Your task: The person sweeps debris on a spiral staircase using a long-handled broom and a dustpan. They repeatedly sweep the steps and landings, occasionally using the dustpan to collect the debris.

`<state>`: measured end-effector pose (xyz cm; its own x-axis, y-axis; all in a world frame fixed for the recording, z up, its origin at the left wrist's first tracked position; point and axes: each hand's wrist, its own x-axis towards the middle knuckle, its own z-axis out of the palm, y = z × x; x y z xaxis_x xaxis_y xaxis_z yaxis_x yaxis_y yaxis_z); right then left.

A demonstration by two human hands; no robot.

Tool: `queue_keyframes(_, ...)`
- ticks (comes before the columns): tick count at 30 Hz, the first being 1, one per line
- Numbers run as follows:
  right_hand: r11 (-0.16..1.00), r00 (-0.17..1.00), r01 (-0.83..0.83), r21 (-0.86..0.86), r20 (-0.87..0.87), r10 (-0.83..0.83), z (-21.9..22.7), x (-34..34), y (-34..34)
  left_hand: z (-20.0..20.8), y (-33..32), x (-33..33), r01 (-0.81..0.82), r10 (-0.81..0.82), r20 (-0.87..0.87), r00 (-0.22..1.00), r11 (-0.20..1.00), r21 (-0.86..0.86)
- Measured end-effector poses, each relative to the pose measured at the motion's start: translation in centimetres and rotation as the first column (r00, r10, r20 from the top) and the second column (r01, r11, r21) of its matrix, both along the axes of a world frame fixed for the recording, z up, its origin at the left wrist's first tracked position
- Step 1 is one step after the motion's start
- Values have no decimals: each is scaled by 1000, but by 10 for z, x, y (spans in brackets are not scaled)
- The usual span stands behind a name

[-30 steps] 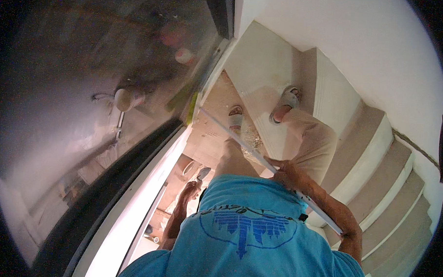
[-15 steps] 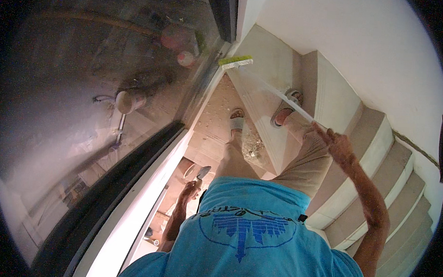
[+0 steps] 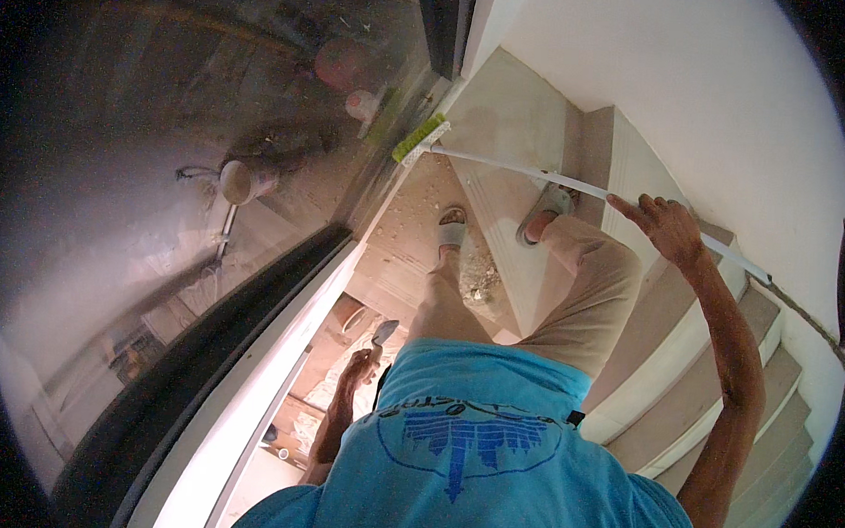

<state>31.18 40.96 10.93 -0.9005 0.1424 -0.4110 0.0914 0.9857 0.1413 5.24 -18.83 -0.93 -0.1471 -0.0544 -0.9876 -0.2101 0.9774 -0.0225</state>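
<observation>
My right hand [image 3: 668,228] is closed around the long white handle of a broom [image 3: 510,166]. The broom's head [image 3: 419,140], with yellow-green bristles, is at the foot of the glass panel's frame, far left of that hand. Low on my left side, my left hand [image 3: 361,364] grips a small trowel [image 3: 385,332] by its handle, its grey blade pointing up and away from me. A patch of rubble and dust [image 3: 480,273] lies on the floor between my sandalled feet.
Steps [image 3: 709,321] curve down along my right side beside a white wall [image 3: 690,78]. A large dark-framed glass panel [image 3: 214,117] with reflections stands on my left. Loose grit [image 3: 415,203] is scattered near its foot. A brown round container [image 3: 349,314] sits beyond the trowel.
My right hand has moved up and right with the broom, whose handle now lies flatter across the view. The broom head has swung toward the glass panel. My left hand keeps the trowel nearly still.
</observation>
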Motion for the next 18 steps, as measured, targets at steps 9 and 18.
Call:
queue_keyframes(9, 961, 973, -173, 215, -115, 201, -35, -48, 44, 1, -12, 4, -181, 180, 30, 983, 982, 54)
queue_keyframes(18, 975, 991, -57, 216, -107, 81, -39, -58, 73, 15, -1, 5, -163, 163, 10, 987, 987, -6)
